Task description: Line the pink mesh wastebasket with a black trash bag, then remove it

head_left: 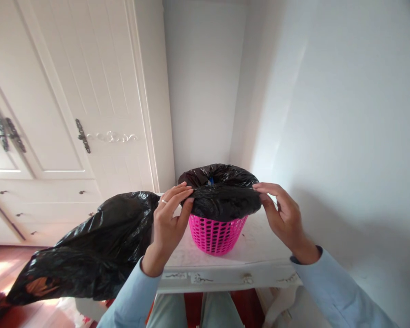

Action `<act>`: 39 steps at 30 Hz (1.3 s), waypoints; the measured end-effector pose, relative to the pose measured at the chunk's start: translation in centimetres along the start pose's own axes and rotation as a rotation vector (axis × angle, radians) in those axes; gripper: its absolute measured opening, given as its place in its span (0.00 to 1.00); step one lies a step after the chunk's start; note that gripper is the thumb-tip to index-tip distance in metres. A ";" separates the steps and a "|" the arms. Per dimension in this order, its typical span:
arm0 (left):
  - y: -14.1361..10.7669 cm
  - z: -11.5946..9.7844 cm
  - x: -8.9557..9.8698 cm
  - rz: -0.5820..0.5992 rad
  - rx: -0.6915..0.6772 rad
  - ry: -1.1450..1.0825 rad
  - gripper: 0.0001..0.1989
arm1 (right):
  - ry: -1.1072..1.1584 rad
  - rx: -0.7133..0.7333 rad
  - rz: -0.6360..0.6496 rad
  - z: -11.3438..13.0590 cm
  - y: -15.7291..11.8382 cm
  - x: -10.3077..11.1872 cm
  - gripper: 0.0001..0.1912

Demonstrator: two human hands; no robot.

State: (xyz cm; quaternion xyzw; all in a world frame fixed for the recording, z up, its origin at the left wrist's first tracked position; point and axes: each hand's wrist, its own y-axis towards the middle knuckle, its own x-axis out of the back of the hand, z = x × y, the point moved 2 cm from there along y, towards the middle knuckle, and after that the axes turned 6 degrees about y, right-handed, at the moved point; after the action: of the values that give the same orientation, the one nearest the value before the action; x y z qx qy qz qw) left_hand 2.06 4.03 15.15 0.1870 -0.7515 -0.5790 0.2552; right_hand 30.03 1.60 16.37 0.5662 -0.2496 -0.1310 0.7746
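A pink perforated plastic basket (pixel 217 237) stands upright on a white table. A black trash bag (pixel 222 202) lines it, folded outward over the rim and hanging down over the upper wall. My left hand (pixel 171 214), with a ring on one finger, grips the bag's folded edge at the left side of the rim between thumb and fingers. On the opposite side, my right hand (pixel 282 212) pinches the same edge with thumb and fingertips. A small blue spot shows inside the bag; the basket's bottom is hidden.
Another black plastic bag (pixel 99 241) lies spread to the left, draped past the table's edge. The white table (pixel 263 241) has ornamented drawer fronts. A white wardrobe (pixel 116 91) rises at the left, and a pale wall (pixel 345 136) stands close on the right.
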 end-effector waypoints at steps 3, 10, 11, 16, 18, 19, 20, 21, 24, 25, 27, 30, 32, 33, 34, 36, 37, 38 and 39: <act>0.9 0.1 0.1 -0.022 0.077 0.006 0.08 | -0.026 0.009 0.006 0.0 1.3 0.0 0.08; 3.8 1.4 -0.7 0.039 0.275 -0.057 0.06 | -0.063 -0.104 0.068 -2.4 4.3 -0.7 0.07; 4.2 1.9 -1.0 0.083 0.314 -0.055 0.06 | -0.042 -0.167 0.100 -3.1 4.6 -1.0 0.07; 5.2 3.6 -1.9 0.329 0.358 0.079 0.11 | 0.033 -0.457 0.296 -5.5 5.4 -1.9 0.09; 5.2 3.1 -1.4 0.369 0.313 0.109 0.14 | 0.049 -0.476 0.305 -5.4 5.3 -1.6 0.11; 5.2 2.6 -1.0 0.371 0.289 0.118 0.15 | 0.066 -0.483 0.279 -5.3 5.1 -1.2 0.13; 5.2 1.8 -0.5 0.361 0.265 0.129 0.15 | 0.087 -0.497 0.240 -5.2 4.9 -0.7 0.15; 5.2 0.9 0.0 0.348 0.233 0.143 0.16 | 0.109 -0.522 0.192 -5.2 4.6 -0.2 0.18; 4.9 -2.6 0.5 0.333 0.054 0.173 0.16 | 0.172 -0.670 -0.013 -6.5 2.9 1.5 0.21; 4.7 -3.9 0.3 0.351 -0.035 0.171 0.16 | 0.199 -0.751 -0.084 -7.2 1.9 1.9 0.21; 4.1 -6.1 -0.8 0.394 -0.217 0.168 0.17 | 0.290 -0.958 -0.175 -9.0 -0.5 2.2 0.20; 2.9 -8.0 -3.3 0.477 -0.411 0.212 0.21 | 0.455 -1.209 -0.130 -10.9 -4.4 1.6 0.18; 2.4 -8.3 -4.8 0.530 -0.455 0.280 0.24 | 0.524 -1.278 -0.080 -11.2 -6.5 0.8 0.16; 2.2 -8.2 -5.3 0.544 -0.453 0.316 0.25 | 0.555 -1.305 -0.063 -11.1 -7.2 0.3 0.16; 2.2 -8.0 -5.7 0.549 -0.447 0.347 0.24 | 0.600 -1.334 -0.049 -11.0 -7.8 -0.2 0.15; 2.2 -7.5 -6.0 0.548 -0.436 0.363 0.17 | 0.708 -1.409 -0.030 -10.6 -8.3 -1.3 0.12; 2.3 -7.1 -6.0 0.543 -0.432 0.346 0.14 | 0.760 -1.448 -0.025 -10.6 -8.3 -1.9 0.10; 2.3 -6.7 -5.8 0.539 -0.430 0.320 0.14 | 0.800 -1.485 -0.024 -10.5 -8.1 -2.4 0.08; 2.3 -6.3 -5.5 0.537 -0.427 0.293 0.15 | 0.831 -1.513 -0.025 -10.6 -7.9 -2.9 0.07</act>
State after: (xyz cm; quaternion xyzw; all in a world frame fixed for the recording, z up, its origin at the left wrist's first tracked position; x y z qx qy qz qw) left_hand 10.26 2.95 17.74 0.0066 -0.5916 -0.6021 0.5361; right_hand 33.86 9.08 5.77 -0.0971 0.2148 -0.0528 0.9704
